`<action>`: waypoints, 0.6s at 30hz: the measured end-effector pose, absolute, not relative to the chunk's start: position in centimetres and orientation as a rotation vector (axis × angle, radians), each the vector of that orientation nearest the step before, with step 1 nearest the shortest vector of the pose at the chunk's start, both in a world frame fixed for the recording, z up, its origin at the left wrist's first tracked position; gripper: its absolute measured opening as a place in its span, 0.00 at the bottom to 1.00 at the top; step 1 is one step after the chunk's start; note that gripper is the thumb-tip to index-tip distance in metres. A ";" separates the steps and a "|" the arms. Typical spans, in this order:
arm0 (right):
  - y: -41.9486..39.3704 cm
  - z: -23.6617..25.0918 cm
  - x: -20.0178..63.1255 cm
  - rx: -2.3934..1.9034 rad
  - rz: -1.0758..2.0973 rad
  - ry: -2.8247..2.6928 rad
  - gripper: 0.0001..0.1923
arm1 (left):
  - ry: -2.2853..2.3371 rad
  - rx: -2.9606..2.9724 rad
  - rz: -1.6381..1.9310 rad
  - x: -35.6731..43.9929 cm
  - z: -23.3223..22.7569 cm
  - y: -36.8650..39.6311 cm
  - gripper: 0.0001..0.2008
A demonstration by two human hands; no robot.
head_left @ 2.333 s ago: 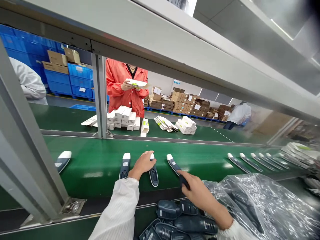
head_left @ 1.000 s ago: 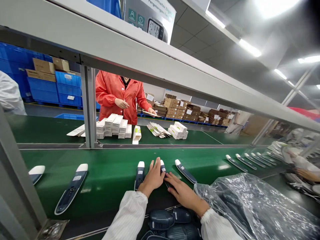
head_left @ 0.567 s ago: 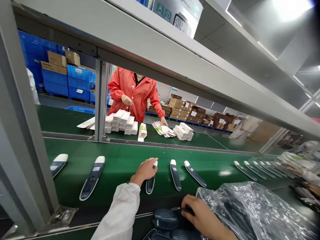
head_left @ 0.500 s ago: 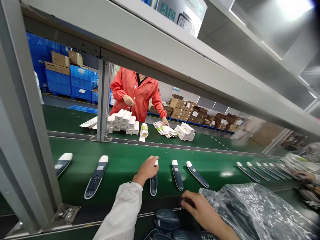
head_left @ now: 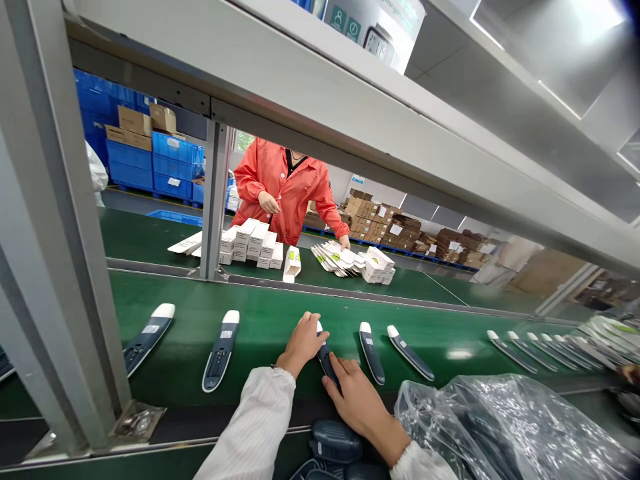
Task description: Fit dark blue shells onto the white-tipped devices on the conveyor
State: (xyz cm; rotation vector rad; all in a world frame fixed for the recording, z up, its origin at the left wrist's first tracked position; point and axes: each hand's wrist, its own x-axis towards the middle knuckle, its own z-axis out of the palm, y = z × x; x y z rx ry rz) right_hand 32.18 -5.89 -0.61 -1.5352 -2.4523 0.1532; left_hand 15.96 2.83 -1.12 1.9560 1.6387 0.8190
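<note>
Green conveyor belt (head_left: 260, 320) carried a slim dark-blue handheld device with a white tip (head_left: 325, 353); the left hand (head_left: 303, 343) pressed its white end with fingers loosely spread, unclenched. The right hand (head_left: 357, 400) lay flat on its lower end, beside a crinkled clear plastic bag (head_left: 500, 427) holding more dark devices.

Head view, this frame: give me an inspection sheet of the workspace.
Surface: green conveyor belt.
Job's things: dark device with white tip under both hands; similar devices spaced along the belt.
Clutter: clear plastic bag at right, dark parts below the belt.
Hands: left hand on the device's tip end, right hand on its near end.
Cables: nothing seen.
Surroundings: person in red coat at white boxes; blue crates.
</note>
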 end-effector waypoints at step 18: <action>-9.0 2.0 34.0 -1.357 0.240 -2.539 0.25 | 1.565 2.178 1.024 12.8 1.1 3.3 0.32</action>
